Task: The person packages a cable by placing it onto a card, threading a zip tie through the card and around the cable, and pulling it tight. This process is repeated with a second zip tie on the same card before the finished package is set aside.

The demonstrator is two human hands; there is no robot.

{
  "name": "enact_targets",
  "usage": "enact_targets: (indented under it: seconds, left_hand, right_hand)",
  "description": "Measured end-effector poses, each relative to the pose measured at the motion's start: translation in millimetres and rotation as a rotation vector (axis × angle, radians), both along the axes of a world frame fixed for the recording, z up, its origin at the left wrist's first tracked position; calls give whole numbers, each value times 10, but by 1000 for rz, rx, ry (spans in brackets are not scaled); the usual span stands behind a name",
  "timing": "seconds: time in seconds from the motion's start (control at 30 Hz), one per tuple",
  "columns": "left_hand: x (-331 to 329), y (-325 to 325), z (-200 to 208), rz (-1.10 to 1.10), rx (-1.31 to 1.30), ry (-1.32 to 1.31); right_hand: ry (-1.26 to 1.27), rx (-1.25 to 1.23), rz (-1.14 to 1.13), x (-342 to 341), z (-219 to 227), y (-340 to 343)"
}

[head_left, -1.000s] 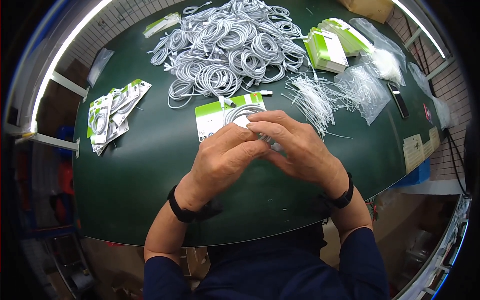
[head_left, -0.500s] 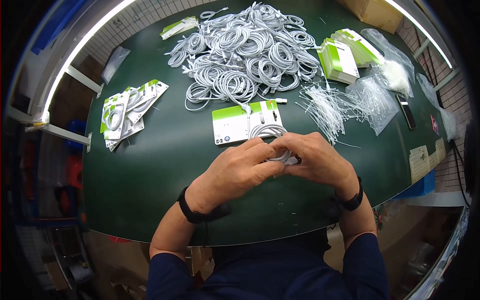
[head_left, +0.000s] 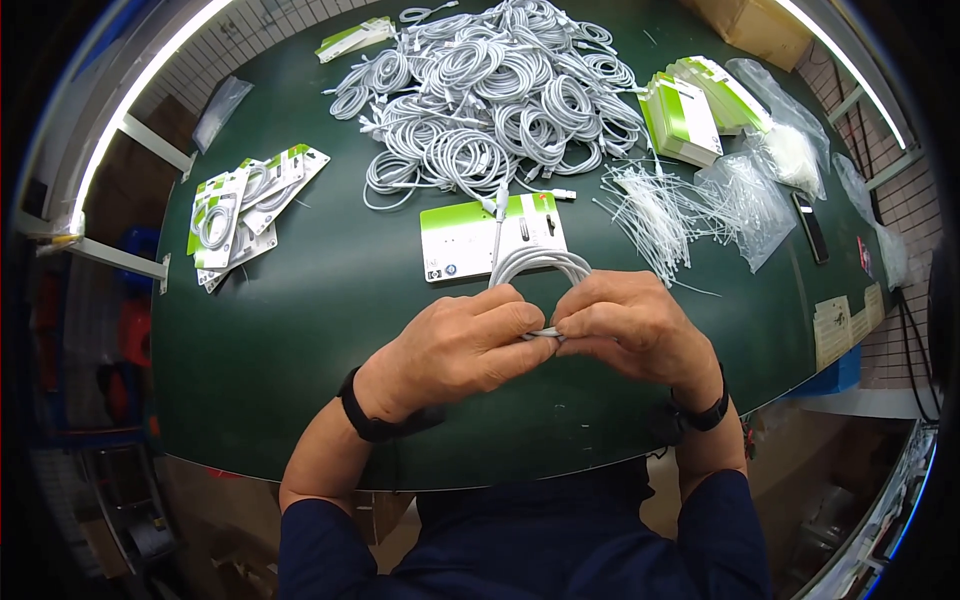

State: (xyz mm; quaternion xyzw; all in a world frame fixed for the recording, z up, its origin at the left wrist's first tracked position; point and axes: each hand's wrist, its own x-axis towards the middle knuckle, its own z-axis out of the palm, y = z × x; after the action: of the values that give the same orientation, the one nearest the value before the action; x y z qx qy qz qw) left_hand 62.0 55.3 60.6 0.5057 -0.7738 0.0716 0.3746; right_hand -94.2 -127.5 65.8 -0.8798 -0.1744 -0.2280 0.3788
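Observation:
A coil of light grey cable is held between my two hands over the near middle of the table. My left hand pinches its near side from the left. Close against it, the fingertips of my right hand are closed on the same strands. The coil's far side arches open beyond my fingers. One cable end with a pale plug runs away from me across a green-and-white packaging card, which lies flat just past the coil. My palms hide part of the strands.
A large heap of coiled cables covers the far middle. Cards with cables attached lie at left. Stacked cards, loose white cable ties, plastic bags and a phone are at right. A cardboard box stands far right.
The coil has spread into a wider, more visible ring. My fingertips have come together on its near side, and the dark-tipped plug end by my right hand is out of sight.

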Motion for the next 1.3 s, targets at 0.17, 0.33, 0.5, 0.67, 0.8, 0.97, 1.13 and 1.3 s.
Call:
enact_targets:
  seconds: [0.17, 0.33, 0.5, 0.67, 0.8, 0.97, 1.13, 1.3]
  left_hand:
    - [40, -27, -47, -32, -89, 7]
    - [79, 35, -33, -15, -72, -49]
    - [100, 22, -42, -29, -72, -18]
    - [162, -44, -63, -21, -78, -1]
    - [219, -90, -42, 68, -153, 25]
    - [451, -65, -248, 355, 131, 234]
    - [694, -282, -467, 357, 340, 7]
    - [974, -528, -621, 414, 430, 52]
  right_hand:
    - [-126, -116, -33, -23, 16, 28]
    - [-159, -220, -119, -33, -2, 88]
    - [-198, -203, -144, -20, -48, 134]
    - [-210, -166, -126, 6, -116, 80]
    - [-215, -129, -170, 44, -183, -45]
    - [-214, 5, -349, 27, -254, -259]
    - [-159, 100, -413, 47, -310, -334]
    - [-119, 127, -425, 39, -339, -337]
